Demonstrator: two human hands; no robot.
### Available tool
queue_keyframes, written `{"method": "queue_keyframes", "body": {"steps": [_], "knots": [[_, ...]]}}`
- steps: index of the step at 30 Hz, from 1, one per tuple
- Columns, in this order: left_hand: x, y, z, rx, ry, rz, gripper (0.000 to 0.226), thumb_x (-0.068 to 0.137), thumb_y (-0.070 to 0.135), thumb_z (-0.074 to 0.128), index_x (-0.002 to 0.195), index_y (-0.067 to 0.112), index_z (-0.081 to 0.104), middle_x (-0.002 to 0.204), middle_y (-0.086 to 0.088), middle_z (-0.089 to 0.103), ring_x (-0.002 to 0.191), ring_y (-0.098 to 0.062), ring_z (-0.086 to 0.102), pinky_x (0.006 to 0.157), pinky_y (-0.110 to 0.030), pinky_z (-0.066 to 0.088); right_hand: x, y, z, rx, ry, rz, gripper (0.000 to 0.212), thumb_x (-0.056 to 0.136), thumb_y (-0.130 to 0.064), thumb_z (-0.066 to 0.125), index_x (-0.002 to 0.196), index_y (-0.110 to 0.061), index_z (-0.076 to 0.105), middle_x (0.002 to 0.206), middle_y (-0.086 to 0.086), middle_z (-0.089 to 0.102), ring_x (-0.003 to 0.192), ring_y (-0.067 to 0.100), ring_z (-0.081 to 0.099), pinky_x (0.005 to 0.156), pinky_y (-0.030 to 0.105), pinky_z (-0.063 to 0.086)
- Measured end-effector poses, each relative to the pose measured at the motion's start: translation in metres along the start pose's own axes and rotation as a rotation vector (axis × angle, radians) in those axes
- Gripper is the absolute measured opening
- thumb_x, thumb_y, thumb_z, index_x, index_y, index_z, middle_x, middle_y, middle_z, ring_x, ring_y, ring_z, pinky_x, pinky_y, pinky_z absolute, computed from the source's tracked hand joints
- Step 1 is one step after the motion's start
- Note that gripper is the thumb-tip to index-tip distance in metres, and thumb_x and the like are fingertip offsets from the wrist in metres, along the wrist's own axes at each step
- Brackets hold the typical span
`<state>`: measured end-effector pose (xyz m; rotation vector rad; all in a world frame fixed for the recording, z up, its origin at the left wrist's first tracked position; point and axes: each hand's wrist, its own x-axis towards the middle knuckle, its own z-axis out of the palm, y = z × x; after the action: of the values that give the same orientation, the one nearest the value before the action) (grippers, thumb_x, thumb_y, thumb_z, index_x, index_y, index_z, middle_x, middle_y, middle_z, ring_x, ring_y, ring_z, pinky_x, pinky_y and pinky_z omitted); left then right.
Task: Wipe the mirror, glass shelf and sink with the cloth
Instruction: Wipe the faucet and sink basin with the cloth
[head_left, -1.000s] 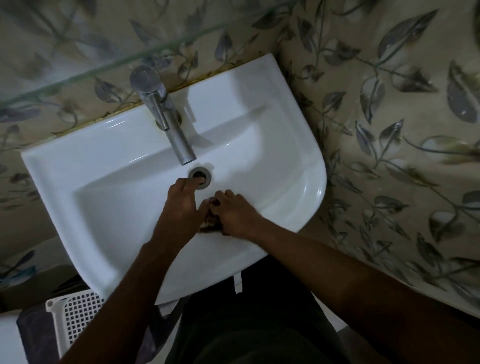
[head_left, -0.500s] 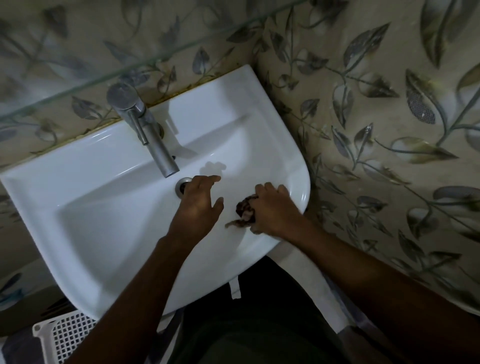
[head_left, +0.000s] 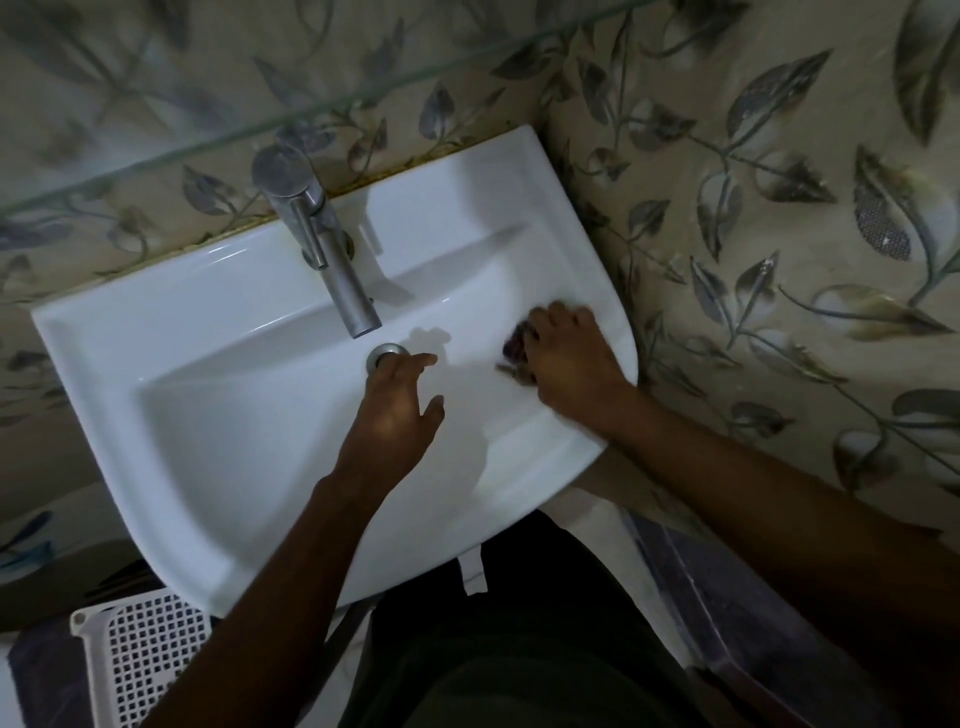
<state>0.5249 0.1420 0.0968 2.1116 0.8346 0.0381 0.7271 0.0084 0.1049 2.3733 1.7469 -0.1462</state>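
Dark cloth (head_left: 517, 345) looks soft, bunches easily; right hand (head_left: 569, 358) grips it wadded against sink (head_left: 234, 415) wall. Left hand (head_left: 395, 410) open, fingers relaxed.

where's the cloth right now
In the head view the cloth is under the right hand, inside the sink by its right rim, right of the drain.

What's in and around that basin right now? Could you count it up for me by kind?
Hands: 2, the left hand open over the basin, the right hand pressing the cloth
Cloths: 1, the dark cloth
Sinks: 1, the white sink
Taps: 1, the metal tap
Drains: 1, the drain
Glass shelves: 1, the glass shelf
Baskets: 1, the white basket
Total: 8
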Motion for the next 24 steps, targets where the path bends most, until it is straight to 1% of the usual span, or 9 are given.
{"method": "queue_keyframes", "body": {"steps": [3, 6, 10, 12, 14, 16, 18, 21, 24], "knots": [[-0.003, -0.006, -0.002, -0.017, 0.013, -0.022, 0.048, 0.087, 0.018, 0.070, 0.133, 0.017, 0.054, 0.136, -0.006, 0.051, 0.125, -0.026, 0.051, 0.102, -0.048, 0.047, -0.034, -0.028, 0.009, 0.132, -0.198, -0.002, 0.031, 0.077, -0.028, 0.052, 0.089, -0.008, 0.073, 0.109, 0.013, 0.063, 0.100, 0.036, 0.054, 0.081, 0.043, 0.039], [-0.006, -0.006, -0.004, -0.002, 0.020, -0.052, 0.049, 0.088, 0.018, 0.070, 0.134, 0.015, 0.054, 0.138, -0.008, 0.051, 0.127, -0.027, 0.048, 0.104, -0.047, 0.045, -0.026, -0.026, 0.013, 0.168, -0.370, 0.036, 0.031, 0.078, -0.034, 0.068, 0.102, -0.015, 0.070, 0.115, 0.006, 0.055, 0.110, 0.031, 0.047, 0.087, 0.042, 0.033], [-0.012, -0.008, -0.010, 0.013, 0.005, -0.106, 0.048, 0.090, 0.020, 0.067, 0.136, 0.016, 0.051, 0.139, -0.008, 0.049, 0.124, -0.028, 0.048, 0.104, -0.045, 0.044, 0.016, -0.010, 0.016, -0.015, -0.221, -0.007, 0.065, 0.064, -0.050, 0.080, 0.114, -0.011, 0.067, 0.116, 0.017, 0.057, 0.102, 0.038, 0.053, 0.082, 0.048, 0.043], [-0.016, -0.010, -0.012, 0.019, 0.003, -0.113, 0.049, 0.091, 0.021, 0.067, 0.136, 0.016, 0.051, 0.139, -0.008, 0.049, 0.123, -0.028, 0.047, 0.102, -0.044, 0.044, 0.033, -0.016, 0.020, -0.036, -0.297, 0.040, 0.086, 0.068, -0.060, 0.074, 0.135, -0.010, 0.051, 0.134, 0.017, 0.047, 0.115, 0.039, 0.046, 0.091, 0.048, 0.039], [-0.020, -0.012, -0.013, 0.038, -0.001, -0.116, 0.049, 0.091, 0.021, 0.067, 0.136, 0.014, 0.051, 0.137, -0.009, 0.050, 0.122, -0.027, 0.047, 0.101, -0.043, 0.044, 0.042, -0.037, 0.026, 0.026, -0.304, 0.131, 0.094, 0.066, -0.063, 0.077, 0.138, -0.010, 0.047, 0.138, 0.015, 0.044, 0.119, 0.037, 0.043, 0.095, 0.047, 0.039], [-0.024, -0.015, -0.015, 0.055, 0.001, -0.130, 0.048, 0.091, 0.021, 0.066, 0.135, 0.013, 0.051, 0.133, -0.009, 0.051, 0.121, -0.027, 0.046, 0.100, -0.042, 0.045, 0.038, -0.065, 0.036, 0.133, -0.285, 0.144, 0.082, 0.068, -0.046, 0.084, 0.135, -0.010, 0.054, 0.137, 0.017, 0.048, 0.118, 0.039, 0.047, 0.091, 0.044, 0.045], [-0.028, -0.020, -0.017, 0.041, 0.010, -0.141, 0.047, 0.091, 0.021, 0.066, 0.135, 0.013, 0.051, 0.129, -0.008, 0.051, 0.119, -0.026, 0.047, 0.099, -0.042, 0.045, 0.022, -0.095, 0.041, 0.289, -0.265, 0.019, 0.056, 0.080, -0.032, 0.075, 0.130, -0.012, 0.061, 0.134, 0.017, 0.050, 0.115, 0.038, 0.049, 0.087, 0.042, 0.046], [-0.034, -0.029, -0.023, 0.016, 0.022, -0.148, 0.048, 0.091, 0.021, 0.065, 0.137, 0.016, 0.051, 0.130, -0.006, 0.050, 0.120, -0.024, 0.046, 0.101, -0.042, 0.045, -0.001, -0.112, 0.034, 0.529, -0.453, -0.177, 0.038, 0.089, -0.039, 0.063, 0.119, -0.015, 0.066, 0.119, 0.010, 0.053, 0.107, 0.031, 0.050, 0.083, 0.040, 0.044], [-0.037, -0.037, -0.030, 0.004, 0.041, -0.157, 0.048, 0.091, 0.021, 0.065, 0.137, 0.017, 0.051, 0.132, -0.007, 0.050, 0.123, -0.024, 0.046, 0.102, -0.042, 0.045, 0.007, -0.091, 0.020, 0.567, -0.544, -0.003, 0.045, 0.076, -0.043, 0.072, 0.107, -0.013, 0.061, 0.110, 0.008, 0.053, 0.100, 0.030, 0.055, 0.084, 0.040, 0.048]]}}
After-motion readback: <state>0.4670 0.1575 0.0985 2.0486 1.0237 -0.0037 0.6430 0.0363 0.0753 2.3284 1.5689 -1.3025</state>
